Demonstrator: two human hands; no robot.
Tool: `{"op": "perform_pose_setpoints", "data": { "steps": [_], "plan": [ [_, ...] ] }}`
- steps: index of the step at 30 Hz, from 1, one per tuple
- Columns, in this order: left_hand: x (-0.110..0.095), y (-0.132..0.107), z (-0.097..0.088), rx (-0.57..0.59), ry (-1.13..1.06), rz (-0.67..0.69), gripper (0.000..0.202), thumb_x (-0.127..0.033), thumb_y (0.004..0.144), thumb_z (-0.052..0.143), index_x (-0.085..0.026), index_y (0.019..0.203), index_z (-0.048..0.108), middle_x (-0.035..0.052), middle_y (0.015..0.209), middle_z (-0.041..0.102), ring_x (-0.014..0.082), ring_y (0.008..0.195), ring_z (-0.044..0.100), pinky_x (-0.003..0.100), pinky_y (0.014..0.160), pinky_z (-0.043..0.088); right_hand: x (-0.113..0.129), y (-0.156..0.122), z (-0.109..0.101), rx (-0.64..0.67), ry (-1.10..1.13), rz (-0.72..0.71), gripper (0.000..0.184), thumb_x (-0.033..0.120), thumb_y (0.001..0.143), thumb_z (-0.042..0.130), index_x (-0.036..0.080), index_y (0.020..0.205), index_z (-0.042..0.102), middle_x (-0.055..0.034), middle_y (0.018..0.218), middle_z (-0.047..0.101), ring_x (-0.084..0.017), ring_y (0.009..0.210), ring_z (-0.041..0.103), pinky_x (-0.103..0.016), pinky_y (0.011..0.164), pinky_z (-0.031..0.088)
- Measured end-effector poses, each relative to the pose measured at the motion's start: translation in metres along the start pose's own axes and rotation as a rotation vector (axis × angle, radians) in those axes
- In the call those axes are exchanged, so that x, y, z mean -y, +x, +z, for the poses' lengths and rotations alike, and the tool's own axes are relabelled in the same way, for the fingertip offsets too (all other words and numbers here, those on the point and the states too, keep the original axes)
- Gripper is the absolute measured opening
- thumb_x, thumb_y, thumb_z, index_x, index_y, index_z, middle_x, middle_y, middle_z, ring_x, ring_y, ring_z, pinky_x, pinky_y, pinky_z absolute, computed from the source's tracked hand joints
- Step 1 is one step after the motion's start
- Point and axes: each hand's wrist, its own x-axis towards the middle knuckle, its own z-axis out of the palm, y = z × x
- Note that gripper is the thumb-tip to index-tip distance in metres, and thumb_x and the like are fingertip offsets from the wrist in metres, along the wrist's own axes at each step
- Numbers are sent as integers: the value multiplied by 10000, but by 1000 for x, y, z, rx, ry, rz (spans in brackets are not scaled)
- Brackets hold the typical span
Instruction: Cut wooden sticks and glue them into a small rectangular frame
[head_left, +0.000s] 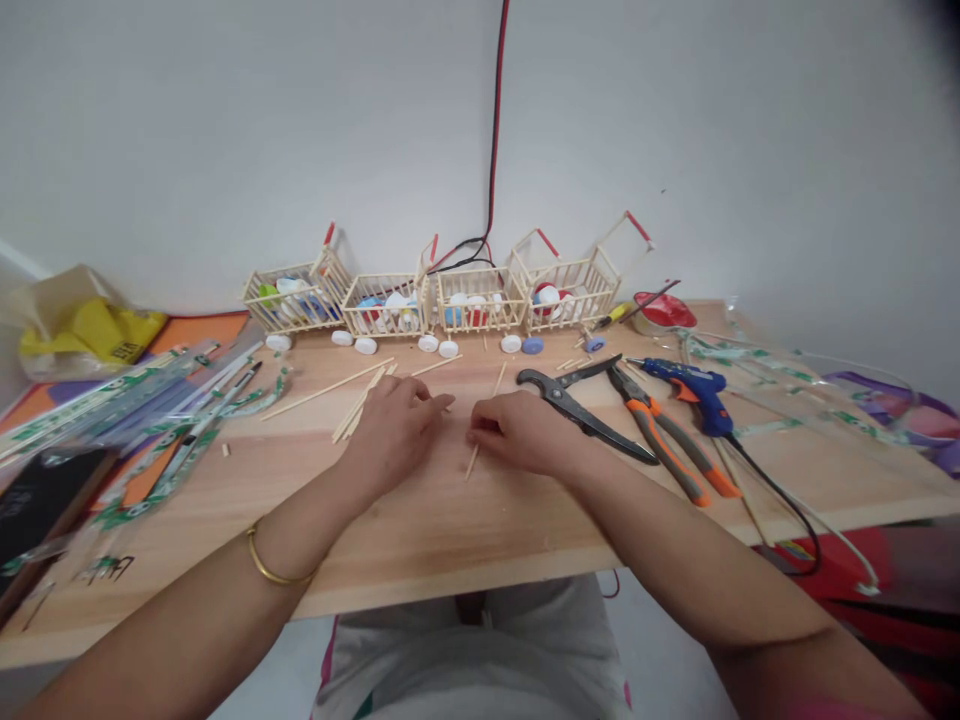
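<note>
My right hand (517, 430) is closed round a thin wooden stick (472, 463), which slants past the fingers above and below. To its left, my left hand (397, 425) rests low over the wood with fingers curled and tips pressed together; whatever is in them is too small to make out. Beside that hand lie several loose wooden sticks (351, 420), partly covered by it. A long single stick (322, 390) lies further left. Just right of my right hand are black-handled cutters (577, 405).
Along the wall stand several small stick-built carts (480, 300) holding bottle caps. Pliers (671, 440) and a blue glue gun (694, 388) lie right, with a red-topped container (664, 312) behind. Plastic-wrapped sticks (142, 395) and a dark phone-like slab (45, 500) lie left on the wooden table (450, 540).
</note>
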Motion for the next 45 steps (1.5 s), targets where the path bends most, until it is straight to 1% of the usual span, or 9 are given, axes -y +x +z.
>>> {"op": "perform_pose_setpoints", "data": {
  "steps": [5, 9, 17, 26, 32, 35, 38, 43, 45],
  "plan": [
    [-5, 1, -2, 56, 42, 8, 240, -316, 877, 477, -238, 929, 698, 88, 964, 617, 254, 939, 461, 411, 772, 339, 9, -2, -3, 13, 20, 89, 141, 319, 759, 584, 200, 753, 658, -9, 712, 678, -128, 637, 570, -221, 527, 288],
    [-4, 1, -5, 94, 10, 26, 235, -297, 866, 503, -188, 801, 702, 74, 914, 652, 239, 920, 486, 409, 805, 344, 15, -6, -4, 43, 2, 65, 143, 343, 738, 601, 210, 748, 655, -2, 709, 677, -134, 632, 568, -227, 501, 258],
    [-4, -1, -9, 130, 42, 25, 237, -263, 843, 517, -158, 724, 692, 80, 833, 675, 240, 870, 530, 388, 808, 384, 17, -15, -8, 155, -88, 69, 221, 388, 778, 560, 191, 790, 661, -49, 778, 691, -179, 723, 610, -240, 499, 256],
    [0, -1, -15, 152, 161, -117, 242, -228, 838, 454, -168, 857, 688, 98, 837, 698, 268, 855, 588, 393, 775, 401, 14, -17, -7, 174, 38, 3, 105, 195, 681, 569, 176, 760, 635, -22, 743, 669, -128, 648, 563, -202, 508, 288],
    [-2, -3, -15, 94, 108, -180, 297, -231, 845, 405, -146, 944, 673, 117, 925, 683, 270, 875, 604, 393, 782, 431, 11, -16, -9, 209, 53, -4, 132, 294, 737, 592, 169, 744, 633, -15, 710, 644, -113, 615, 537, -205, 504, 273],
    [-2, -5, -15, -29, -53, -228, 337, -246, 856, 385, -131, 1047, 637, 111, 941, 655, 230, 859, 597, 355, 775, 444, 11, -16, -10, 230, 32, -12, 101, 261, 729, 587, 174, 736, 639, -13, 704, 644, -111, 613, 530, -207, 506, 272],
    [-5, -6, -15, -96, -360, -293, 302, -288, 839, 443, -158, 1028, 640, 70, 892, 645, 190, 818, 586, 314, 754, 445, 8, -17, -10, 198, -2, 47, 96, 237, 709, 580, 192, 770, 639, -17, 756, 661, -129, 663, 553, -208, 513, 281],
    [-17, -6, -16, 51, -1044, -633, 213, -324, 740, 618, -171, 888, 626, -6, 740, 613, 107, 601, 522, 230, 577, 408, 0, -18, -10, 112, -32, 140, 118, 216, 722, 550, 194, 818, 614, -38, 810, 660, -143, 696, 578, -218, 558, 324],
    [-20, -6, -17, 102, -1253, -691, 184, -299, 709, 656, -161, 815, 596, -32, 662, 567, 79, 544, 477, 204, 536, 378, -2, -18, -10, 99, -18, 159, 124, 185, 697, 546, 191, 810, 599, -35, 779, 655, -141, 669, 571, -220, 551, 325]
  ]
}}
